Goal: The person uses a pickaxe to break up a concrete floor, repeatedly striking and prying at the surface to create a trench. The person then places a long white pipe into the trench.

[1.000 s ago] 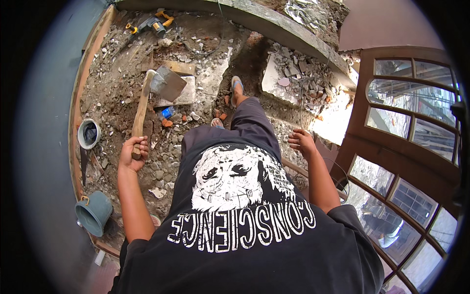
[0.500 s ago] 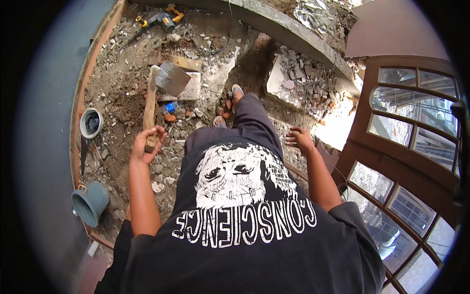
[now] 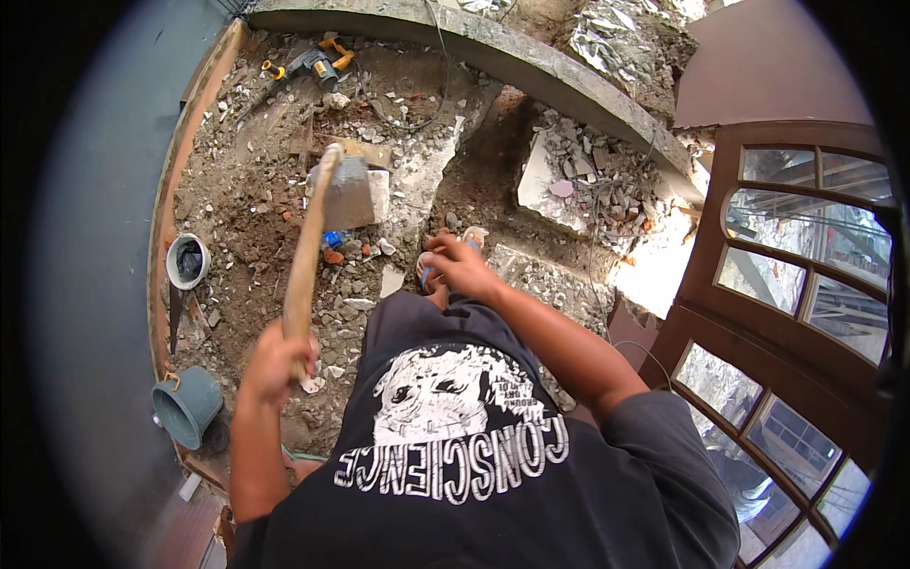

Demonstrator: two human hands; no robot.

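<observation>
Left hand point(image 3: 275, 360) gripping hoe point(image 3: 305, 256), rubble point(image 3: 351, 284) surrounding feet point(image 3: 476, 235), bucket point(image 3: 207, 394) sitting leftward, drill point(image 3: 318, 66) lying ahead, loosely curled right hand point(image 3: 463, 267) now swinging inward.

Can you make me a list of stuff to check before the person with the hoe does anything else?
1. Left hand wrapped around the handle of the hoe: ok.
2. Right hand on the handle too: not ok; it's off to the side, with nothing seen in it.
3. Strong, closed shoes: not ok; those are open sandals.
4. Blade fixed tightly to its handle: cannot tell.
5. Power tool away from the blade: ok; it lies farther ahead on the ground.
6. Pale bucket and grey-blue bucket out of the way: ok; both are off to the left.
</observation>
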